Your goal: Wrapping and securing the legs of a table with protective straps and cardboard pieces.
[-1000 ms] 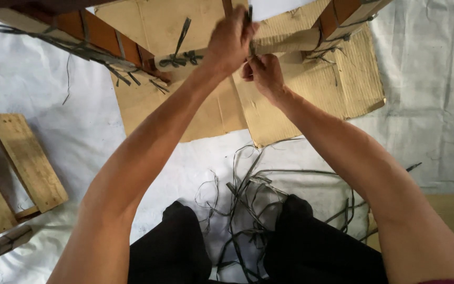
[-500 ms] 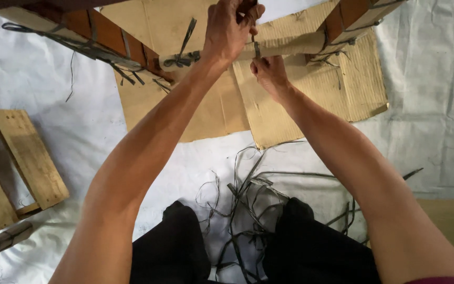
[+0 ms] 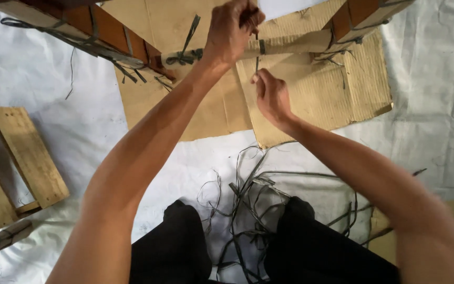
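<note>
Risk first: dark binding strip looks thin and taut between the two hands, and in my judgement a hard downward tug could snap it or slip it from the fingertips, which would loosen the wrap around the pale wooden rail; a slack hold up top could let the turn slide along the rail. Left hand is closed in a fist over the rail, fingers curled tight, clamping the strip's upper end where it crosses the wood; how much of the strip sits inside the fist cannot be told. Right hand sits just below, thumb and forefinger pressed together on the strip's lower end, other fingers folded in. The strip runs near vertical from fist to pinch, just in front of the rail. Rail joins reddish-brown frame members, already lashed with similar dark bindings. Frame rests over flattened cardboard sheets on a white ground sheet. Loose heap of dark strips lies between the person's knees. Small slatted wooden stool stands well apart at far left.
</note>
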